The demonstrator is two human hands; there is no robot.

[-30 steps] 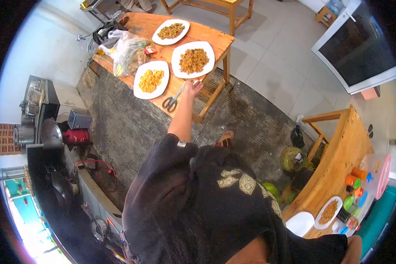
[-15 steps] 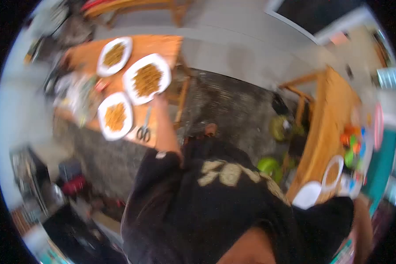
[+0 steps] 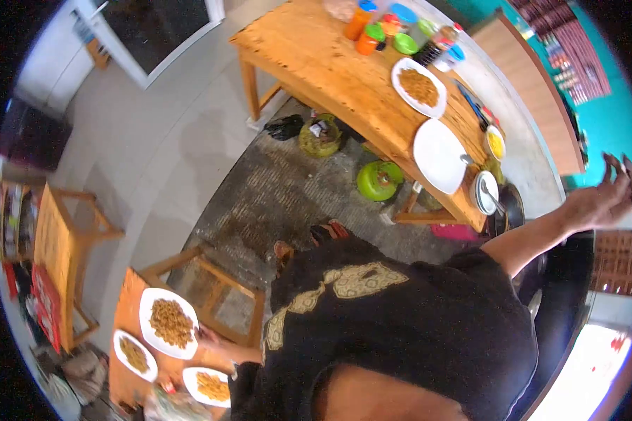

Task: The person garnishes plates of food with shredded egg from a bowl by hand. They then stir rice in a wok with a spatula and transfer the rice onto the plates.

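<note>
At the lower left, my left hand [image 3: 209, 338] has its fingers on the near rim of a white plate [image 3: 147, 319] of brown fried noodles or similar food [image 3: 171, 323]. This plate is on a small wooden table beside a smaller white plate [image 3: 121, 359] of brownish food and another white plate [image 3: 190, 380] of orange-yellow food. My right arm is stretched out to the far right. There my right hand [image 3: 606, 195] is raised, fingers apart and slightly bent, holding nothing visible, close to a dark object at the view's edge.
A long wooden table [image 3: 309, 59] bears a plate of noodles [image 3: 419, 87], a bare white plate [image 3: 439, 156], bottles [image 3: 439, 45] and a bowl with a spoon [image 3: 486, 194]. Green gas cylinders [image 3: 379, 181] stand beneath it. A wooden bench [image 3: 54, 238] is at the left.
The view has swung round to the right, bringing the long table and my raised right hand into sight. My left hand is still at the same plate's rim.
</note>
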